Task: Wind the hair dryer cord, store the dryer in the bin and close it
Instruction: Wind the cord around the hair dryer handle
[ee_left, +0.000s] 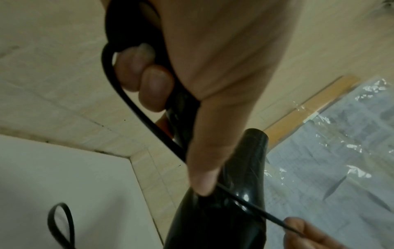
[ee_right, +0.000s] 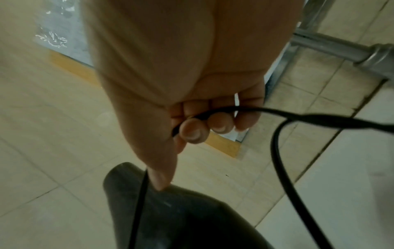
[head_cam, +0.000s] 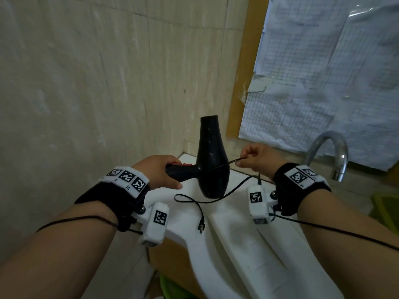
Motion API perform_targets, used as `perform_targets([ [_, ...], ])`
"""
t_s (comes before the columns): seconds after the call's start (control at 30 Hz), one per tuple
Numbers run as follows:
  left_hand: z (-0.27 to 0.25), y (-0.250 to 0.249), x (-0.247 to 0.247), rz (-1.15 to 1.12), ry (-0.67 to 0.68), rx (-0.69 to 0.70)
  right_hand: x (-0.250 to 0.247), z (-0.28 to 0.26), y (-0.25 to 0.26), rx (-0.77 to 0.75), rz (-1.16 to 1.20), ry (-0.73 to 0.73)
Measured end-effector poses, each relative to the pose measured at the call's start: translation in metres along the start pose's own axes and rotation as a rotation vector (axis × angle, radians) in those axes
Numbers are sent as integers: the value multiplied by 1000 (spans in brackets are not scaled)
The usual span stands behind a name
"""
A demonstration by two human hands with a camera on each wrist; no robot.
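Head view: the glossy black, teardrop-shaped hair dryer point(head_cam: 212, 160) is gripped by its handle in the left hand point(head_cam: 164, 171) above the smooth white sink surface point(head_cam: 233, 244); its thin cord point(head_cam: 235, 188) is pinched in the right hand point(head_cam: 257, 157), plug point(head_cam: 201, 225) dangling.

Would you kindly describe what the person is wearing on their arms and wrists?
Both forearms are bare, with no sleeves. Each wrist carries a black fabric wrist strap topped by white blocks printed with black square markers, and a white box-shaped camera unit hangs below. A thin black cable trails back along each forearm.
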State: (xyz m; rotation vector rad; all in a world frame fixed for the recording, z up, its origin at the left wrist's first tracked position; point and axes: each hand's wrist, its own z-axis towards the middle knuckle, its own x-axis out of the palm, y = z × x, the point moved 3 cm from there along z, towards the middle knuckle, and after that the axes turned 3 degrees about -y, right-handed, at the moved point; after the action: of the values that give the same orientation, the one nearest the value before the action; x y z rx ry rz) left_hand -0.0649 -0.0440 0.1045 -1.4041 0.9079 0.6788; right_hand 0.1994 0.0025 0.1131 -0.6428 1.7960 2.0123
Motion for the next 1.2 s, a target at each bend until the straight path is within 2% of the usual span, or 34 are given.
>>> perform_targets([
  [0.1, 4, -3, 1, 146, 12, -2, -8, 5, 11, -53, -33, -45],
  [0.27, 3, -8, -4, 225, -8, 30, -24, 13, 26, -102, -14, -112],
  [0.5, -5, -16, -9, 452, 21, 111, -32, 9, 42, -219, -54, -188],
  [0.63, -11, -21, -10, 480, 38, 188, -29, 10, 32, -191, -58, -239],
  [0.73, -17, -19, -17, 346, -1, 206, -24, 7, 11, -97, -51, -213],
  [0.8, -18, -17, -22, 179, -77, 201, -18, 2, -2, -46, -36, -193],
  [0.93, -20, -16, -26, -113, -245, 164, -2, -10, -9, -39, -45, -145],
  [1.1, -23, -18, -22, -413, -257, 164, 14, -18, -16, -3, -52, -85],
  [1.2, -22, -23, -21, -601, -334, 164, 19, -29, -19, 20, -92, -49],
])
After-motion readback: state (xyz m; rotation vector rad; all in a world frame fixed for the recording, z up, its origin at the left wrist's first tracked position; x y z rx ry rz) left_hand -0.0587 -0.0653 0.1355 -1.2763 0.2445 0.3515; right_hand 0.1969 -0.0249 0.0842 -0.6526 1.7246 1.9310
